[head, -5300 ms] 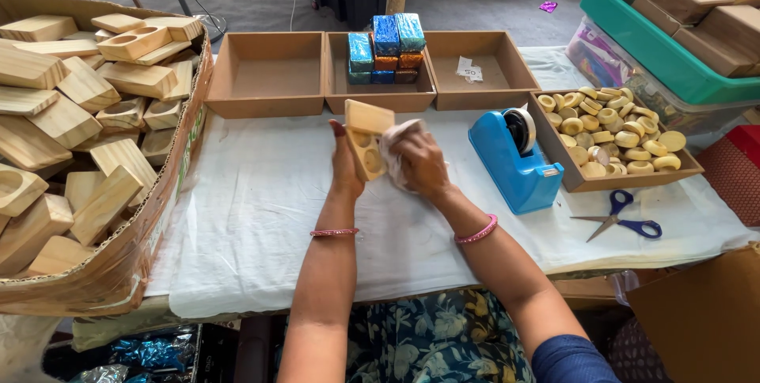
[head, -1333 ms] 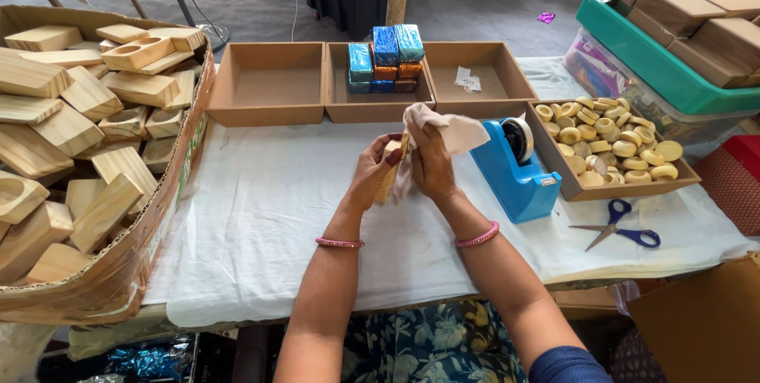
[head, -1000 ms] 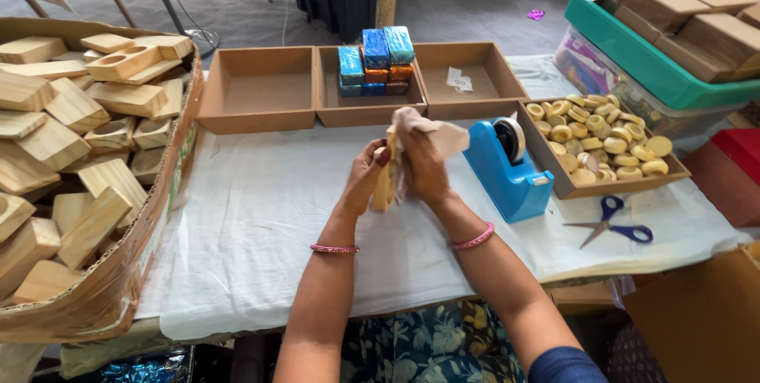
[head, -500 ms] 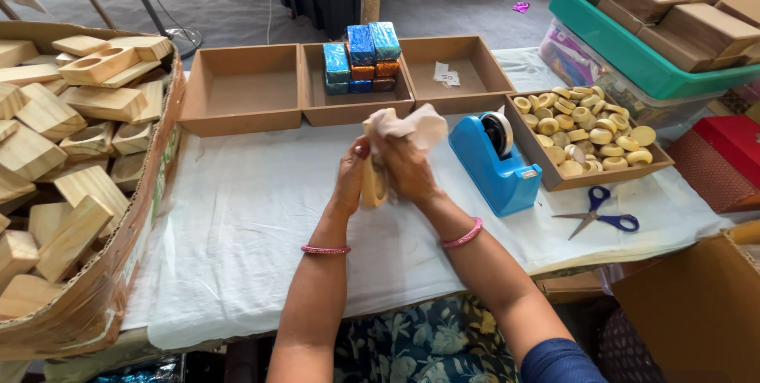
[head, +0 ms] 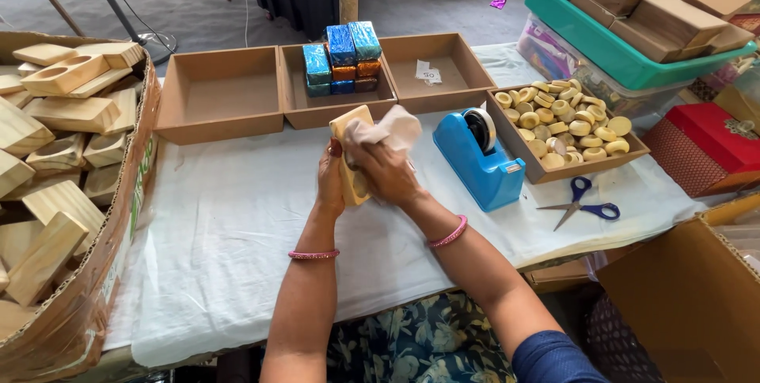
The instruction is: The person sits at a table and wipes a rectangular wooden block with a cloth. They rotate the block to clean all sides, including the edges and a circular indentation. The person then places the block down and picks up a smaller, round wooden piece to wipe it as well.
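- We hold a pale wooden block (head: 351, 153) upright above the white-covered counter (head: 237, 225), in front of the middle tray; our left hand (head: 331, 183) is closed around its left edge, fingers wrapped behind it
- Our right hand (head: 388, 176) is closed on a crumpled white cloth (head: 388, 128) and presses it against the block's face; the cloth's loose end stands up above the knuckles
- Just to the right stands a blue tape dispenser (head: 478, 160); beyond it lies a shallow tray of small round wooden pieces (head: 564, 120), and blue-handled scissors (head: 582, 202) rest near the counter's edge
- Behind the block sit three brown open trays; the middle tray (head: 336, 102) holds foil-wrapped bars in blue and orange (head: 340, 57); the left one is bare, the right one holds a paper slip
- On the far left a big cardboard box (head: 95, 272) is heaped with more wooden blocks (head: 55, 114)
- In our judgement, the block could slip; the left hand grips only one edge while the right pushes sideways, so a hard rub may twist it loose onto the counter
- We also judge that the trailing cloth could snag the tape dispenser, since it stands so near our right hand
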